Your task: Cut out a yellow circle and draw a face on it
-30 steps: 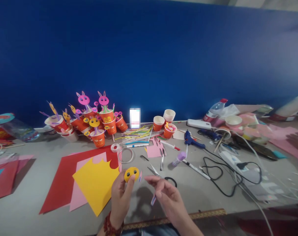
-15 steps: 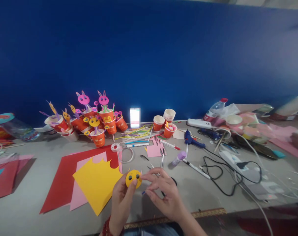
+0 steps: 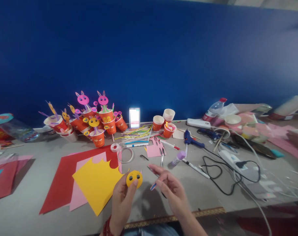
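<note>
My left hand (image 3: pixel 123 193) is closed on a round yellow paper face (image 3: pixel 134 179), thumb on its front. The face has two stuck-on eyes and small points at its top edge. To the right of it, my right hand (image 3: pixel 172 188) pinches a small blue piece with a pale pinkish edge (image 3: pixel 153 186) between thumb and finger; its exact kind is unclear. A gap separates this hand from the face. Under the right hand lies a dark, thin tool, mostly hidden. Left of my hands, a yellow paper sheet (image 3: pixel 97 183) with scalloped cuts rests on pink and red sheets (image 3: pixel 58 183).
Decorated paper cups (image 3: pixel 98 138) stand at the back left. Plain cups (image 3: pixel 158 123), coloured sticks (image 3: pixel 136 132), a glue stick (image 3: pixel 178 158), a blue glue gun (image 3: pixel 193 141) and a power strip (image 3: pixel 233 164) with cables lie around. Another person's hand (image 3: pixel 297 139) shows at the right edge.
My right hand has moved right, away from the paper face, and its small blue piece now shows more fully. My left hand holds the face almost in the same place.
</note>
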